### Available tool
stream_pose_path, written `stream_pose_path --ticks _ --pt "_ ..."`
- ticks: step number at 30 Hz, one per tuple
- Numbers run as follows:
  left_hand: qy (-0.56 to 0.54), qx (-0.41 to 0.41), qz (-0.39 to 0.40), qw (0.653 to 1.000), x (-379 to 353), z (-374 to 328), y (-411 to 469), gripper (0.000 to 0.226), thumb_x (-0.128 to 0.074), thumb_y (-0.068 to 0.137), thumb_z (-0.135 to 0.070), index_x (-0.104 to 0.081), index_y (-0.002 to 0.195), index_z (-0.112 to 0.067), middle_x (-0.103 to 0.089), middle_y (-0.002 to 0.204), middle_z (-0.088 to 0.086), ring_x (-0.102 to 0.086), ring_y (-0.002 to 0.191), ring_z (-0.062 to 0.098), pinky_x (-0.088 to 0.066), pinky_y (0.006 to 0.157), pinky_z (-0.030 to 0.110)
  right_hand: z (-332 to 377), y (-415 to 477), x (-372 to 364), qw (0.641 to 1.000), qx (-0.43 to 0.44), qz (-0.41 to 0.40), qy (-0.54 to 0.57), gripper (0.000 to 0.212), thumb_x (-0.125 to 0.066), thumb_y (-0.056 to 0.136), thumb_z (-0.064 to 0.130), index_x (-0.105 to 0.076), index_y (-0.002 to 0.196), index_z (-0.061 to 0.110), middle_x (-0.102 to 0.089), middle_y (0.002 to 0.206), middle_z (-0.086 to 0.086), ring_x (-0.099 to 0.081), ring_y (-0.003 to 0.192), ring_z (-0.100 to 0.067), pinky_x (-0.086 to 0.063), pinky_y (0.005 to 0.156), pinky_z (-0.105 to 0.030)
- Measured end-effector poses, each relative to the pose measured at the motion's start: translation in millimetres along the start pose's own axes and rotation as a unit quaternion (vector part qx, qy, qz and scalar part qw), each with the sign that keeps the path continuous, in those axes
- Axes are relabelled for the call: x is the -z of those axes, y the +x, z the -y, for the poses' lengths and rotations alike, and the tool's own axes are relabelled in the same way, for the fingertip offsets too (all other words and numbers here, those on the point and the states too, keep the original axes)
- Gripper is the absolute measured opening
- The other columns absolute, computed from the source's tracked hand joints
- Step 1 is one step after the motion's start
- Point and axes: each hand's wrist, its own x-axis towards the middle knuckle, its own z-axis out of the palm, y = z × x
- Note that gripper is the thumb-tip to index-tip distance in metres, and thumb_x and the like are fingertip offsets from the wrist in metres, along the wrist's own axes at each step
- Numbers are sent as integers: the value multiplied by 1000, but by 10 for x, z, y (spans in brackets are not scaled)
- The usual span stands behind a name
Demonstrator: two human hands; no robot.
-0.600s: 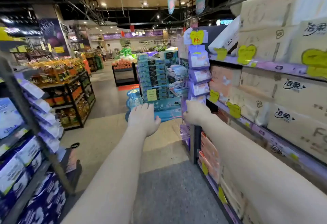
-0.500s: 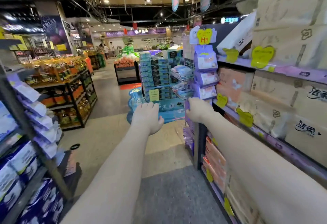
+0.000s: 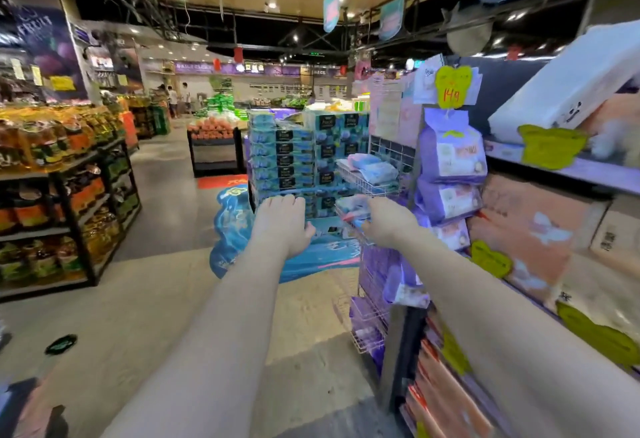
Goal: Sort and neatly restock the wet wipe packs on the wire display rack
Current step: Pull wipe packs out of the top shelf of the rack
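A white wire display rack (image 3: 367, 190) holds soft blue-and-pink wet wipe packs (image 3: 373, 167) in its upper basket. The left hand (image 3: 284, 226) hovers beside it, grip loosely spread, empty. The right hand (image 3: 389, 226) meets a blurred blue pack (image 3: 350, 203) in the basket below; its grip cannot be told.

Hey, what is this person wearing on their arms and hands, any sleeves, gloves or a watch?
Both arms are bare along all that shows, with no sleeve on either forearm. The left hand and right hand are ungloved, and no watch or band shows at either wrist. The picture is too blurred to rule out a thin ring.
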Motion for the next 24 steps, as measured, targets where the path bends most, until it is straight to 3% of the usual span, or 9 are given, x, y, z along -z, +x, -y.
stream_pose_path --ticks 3,6,16,20,24 --pt "-19 -42 -4 999 -270 298 805 46 -44 101 -45 -53 134 -13 -59 133 10 -56 122 31 -43 102 43 107 584 -26 998 -59 6 2 28 -60 90 30 -64 112 12 -66 122 -14 -63 115 -34 -51 89 -39" --pt "-36 -82 -2 996 -466 521 1523 51 -43 102 -45 -49 141 -12 -57 137 11 -55 125 32 -42 105 44 86 1218 -95 993 -119 -6 7 33 -55 91 28 -64 116 8 -65 126 -17 -62 117 -34 -50 92 -39" --pt "-71 -176 -19 982 -1429 739 3504 49 -44 101 -44 -50 138 -13 -57 136 11 -52 127 32 -39 108 44 -262 2975 -709 974 -225 -19 7 41 -51 90 33 -57 123 9 -64 127 -17 -62 112 -36 -49 86 -37" --pt "-53 -204 -25 977 -1757 643 4264 44 -44 100 -43 -53 130 -13 -59 129 12 -56 121 32 -41 106 44 -488 3761 -932 958 -280 -48 27 41 -52 92 26 -56 127 5 -62 131 -18 -60 118 -36 -49 90 -38" --pt "-55 -274 -20 960 -1865 464 4977 46 -45 99 -42 -53 133 -13 -59 128 12 -55 121 33 -41 106 44 -602 4415 -1099 926 -362 -88 56 60 -55 95 37 -39 142 3 -47 145 -18 -50 131 -39 -43 103 -44"
